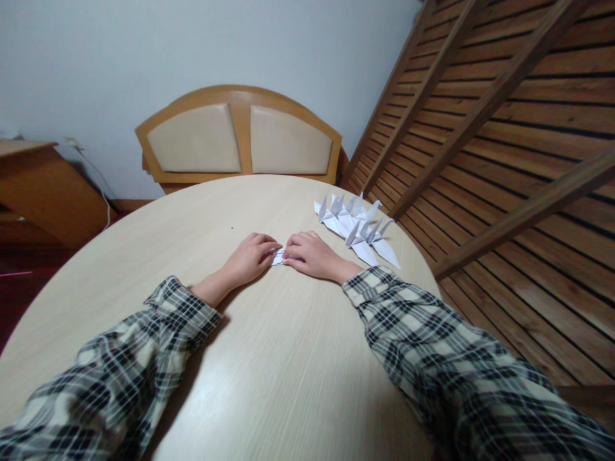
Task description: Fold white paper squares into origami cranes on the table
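Note:
My left hand [250, 257] and my right hand [312, 253] meet at the middle of a round pale wooden table [269, 371]. Both have curled fingers pressed down on a small piece of folded white paper [278, 257], which is mostly hidden under them. Just beyond my right hand, several finished white paper cranes [358, 225] stand in a cluster near the table's right edge. Both forearms wear plaid sleeves and rest on the tabletop.
A wooden chair [239, 137] with padded beige back panels stands at the table's far side. A slatted wooden wall [504, 160] slopes along the right. A brown cabinet [33, 186] sits at the left by a white wall.

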`<state>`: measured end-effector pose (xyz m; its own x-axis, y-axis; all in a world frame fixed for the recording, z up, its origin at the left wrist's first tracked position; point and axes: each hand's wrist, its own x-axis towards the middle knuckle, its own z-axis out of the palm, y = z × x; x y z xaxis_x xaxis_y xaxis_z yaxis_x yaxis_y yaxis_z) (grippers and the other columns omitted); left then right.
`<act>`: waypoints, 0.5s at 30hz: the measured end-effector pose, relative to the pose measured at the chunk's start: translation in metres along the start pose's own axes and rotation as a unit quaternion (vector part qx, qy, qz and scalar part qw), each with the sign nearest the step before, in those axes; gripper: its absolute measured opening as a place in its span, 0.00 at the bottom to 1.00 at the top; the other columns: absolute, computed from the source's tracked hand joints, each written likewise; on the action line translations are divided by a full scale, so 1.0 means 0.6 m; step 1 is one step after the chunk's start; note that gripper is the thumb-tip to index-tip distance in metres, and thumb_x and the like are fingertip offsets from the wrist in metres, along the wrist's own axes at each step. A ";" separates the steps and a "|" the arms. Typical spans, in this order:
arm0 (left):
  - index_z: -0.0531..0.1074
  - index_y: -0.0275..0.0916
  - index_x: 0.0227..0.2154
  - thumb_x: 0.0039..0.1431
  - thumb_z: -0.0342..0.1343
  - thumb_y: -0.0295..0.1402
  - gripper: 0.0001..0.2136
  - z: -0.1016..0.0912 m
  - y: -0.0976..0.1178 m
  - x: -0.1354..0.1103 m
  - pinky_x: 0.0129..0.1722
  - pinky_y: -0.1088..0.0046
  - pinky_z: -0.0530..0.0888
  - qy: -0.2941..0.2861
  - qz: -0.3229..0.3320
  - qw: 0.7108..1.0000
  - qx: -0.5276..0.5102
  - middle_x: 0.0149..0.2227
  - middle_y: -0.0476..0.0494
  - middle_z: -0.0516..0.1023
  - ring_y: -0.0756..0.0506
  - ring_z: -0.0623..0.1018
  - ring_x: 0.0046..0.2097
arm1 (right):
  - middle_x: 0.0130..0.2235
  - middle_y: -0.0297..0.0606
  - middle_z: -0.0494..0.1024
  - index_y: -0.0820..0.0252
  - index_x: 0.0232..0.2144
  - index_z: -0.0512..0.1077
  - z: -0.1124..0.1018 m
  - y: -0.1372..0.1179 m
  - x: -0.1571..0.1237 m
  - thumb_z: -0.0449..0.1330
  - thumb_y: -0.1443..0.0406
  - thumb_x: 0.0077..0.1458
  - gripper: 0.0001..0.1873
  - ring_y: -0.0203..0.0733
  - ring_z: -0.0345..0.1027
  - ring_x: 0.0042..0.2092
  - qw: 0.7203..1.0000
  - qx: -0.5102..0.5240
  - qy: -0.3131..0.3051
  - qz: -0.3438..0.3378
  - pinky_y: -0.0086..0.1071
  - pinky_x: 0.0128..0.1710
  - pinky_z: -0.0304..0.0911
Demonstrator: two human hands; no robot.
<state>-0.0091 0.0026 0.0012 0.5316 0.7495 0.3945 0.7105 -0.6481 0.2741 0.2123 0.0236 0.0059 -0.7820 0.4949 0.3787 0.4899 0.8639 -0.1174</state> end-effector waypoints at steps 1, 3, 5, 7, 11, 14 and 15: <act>0.75 0.38 0.46 0.64 0.48 0.32 0.14 0.000 -0.001 0.000 0.50 0.57 0.70 -0.002 0.002 1.000 0.004 0.47 0.37 0.77 0.40 0.73 0.48 | 0.42 0.39 0.74 0.57 0.39 0.76 0.000 0.000 0.000 0.56 0.58 0.63 0.12 0.42 0.62 0.44 1.000 -0.001 0.000 0.000 0.37 0.46 0.50; 0.75 0.38 0.47 0.64 0.47 0.32 0.14 0.001 -0.001 0.000 0.51 0.57 0.70 -0.009 0.004 1.000 0.011 0.47 0.37 0.77 0.40 0.73 0.49 | 0.41 0.40 0.75 0.57 0.40 0.76 0.000 0.000 0.001 0.55 0.58 0.63 0.13 0.42 0.63 0.43 1.000 -0.004 0.001 -0.001 0.37 0.46 0.50; 0.75 0.39 0.48 0.65 0.46 0.31 0.15 0.000 -0.001 0.001 0.52 0.56 0.70 -0.019 0.009 1.000 0.016 0.48 0.38 0.77 0.40 0.74 0.49 | 0.41 0.40 0.75 0.57 0.40 0.77 0.000 0.001 0.001 0.55 0.58 0.64 0.13 0.42 0.63 0.43 1.000 -0.007 0.004 -0.003 0.37 0.45 0.51; 0.75 0.39 0.48 0.65 0.46 0.32 0.15 -0.002 0.001 0.001 0.52 0.55 0.70 -0.025 0.014 0.999 0.016 0.48 0.38 0.77 0.40 0.74 0.50 | 0.41 0.40 0.76 0.57 0.40 0.77 0.000 0.001 0.001 0.54 0.58 0.64 0.14 0.42 0.63 0.42 1.000 -0.009 0.005 -0.005 0.37 0.45 0.51; 0.75 0.39 0.47 0.66 0.47 0.33 0.14 -0.005 0.004 0.001 0.53 0.55 0.69 -0.024 0.019 0.999 0.014 0.47 0.38 0.78 0.40 0.73 0.50 | 0.40 0.39 0.76 0.57 0.40 0.77 -0.001 0.001 0.001 0.54 0.57 0.64 0.14 0.42 0.63 0.42 1.000 -0.013 0.007 -0.005 0.36 0.45 0.50; 0.75 0.37 0.46 0.66 0.47 0.34 0.14 -0.006 0.006 0.000 0.53 0.56 0.70 -0.019 0.016 1.000 0.009 0.47 0.37 0.78 0.40 0.74 0.49 | 0.40 0.39 0.76 0.57 0.40 0.77 -0.001 0.001 0.001 0.53 0.57 0.65 0.15 0.42 0.63 0.42 1.000 -0.018 0.006 -0.008 0.36 0.45 0.50; 0.75 0.36 0.46 0.67 0.46 0.34 0.15 -0.006 0.006 0.000 0.53 0.56 0.70 -0.016 0.016 1.000 0.006 0.46 0.36 0.78 0.40 0.74 0.49 | 0.40 0.39 0.76 0.58 0.40 0.77 -0.001 0.001 0.001 0.53 0.57 0.65 0.15 0.42 0.63 0.42 1.000 -0.021 0.005 -0.011 0.36 0.45 0.50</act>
<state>-0.0081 0.0001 0.0052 0.5687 0.7325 0.3741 0.6979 -0.6704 0.2518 0.2122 0.0243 0.0066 -0.7883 0.4753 0.3908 0.4888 0.8695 -0.0715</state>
